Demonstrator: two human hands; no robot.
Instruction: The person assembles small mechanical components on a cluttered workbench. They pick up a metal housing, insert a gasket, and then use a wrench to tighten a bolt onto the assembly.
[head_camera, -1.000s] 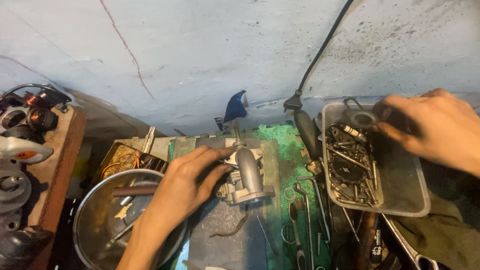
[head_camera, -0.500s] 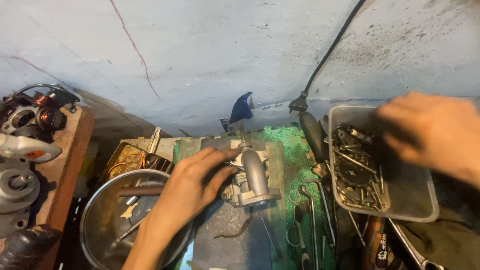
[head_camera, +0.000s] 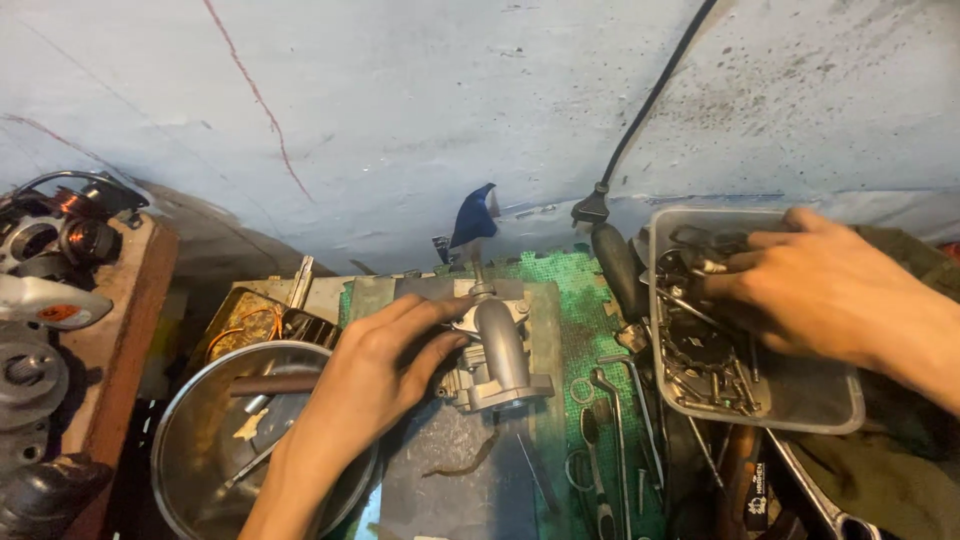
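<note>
My left hand (head_camera: 375, 375) rests on a grey cast-metal part (head_camera: 495, 355) with a curved pipe, holding it down on a dark plate (head_camera: 470, 470) over a green mat (head_camera: 585, 330). My right hand (head_camera: 820, 285) reaches into a clear plastic tray (head_camera: 810, 400) full of several small metal parts (head_camera: 705, 360), fingertips among the pieces at the tray's back left. Whether the fingers pinch anything is hidden.
A round steel bowl (head_camera: 190, 450) with scraps sits at lower left. Motor parts (head_camera: 50, 260) lie on a wooden shelf at far left. A black-handled tool with cord (head_camera: 615, 265) lies between part and tray. Wrenches and pliers (head_camera: 610, 430) lie on the mat. A painted wall stands behind.
My right hand has moved left and further into the tray, toward its back corner. My left hand stays on the metal part.
</note>
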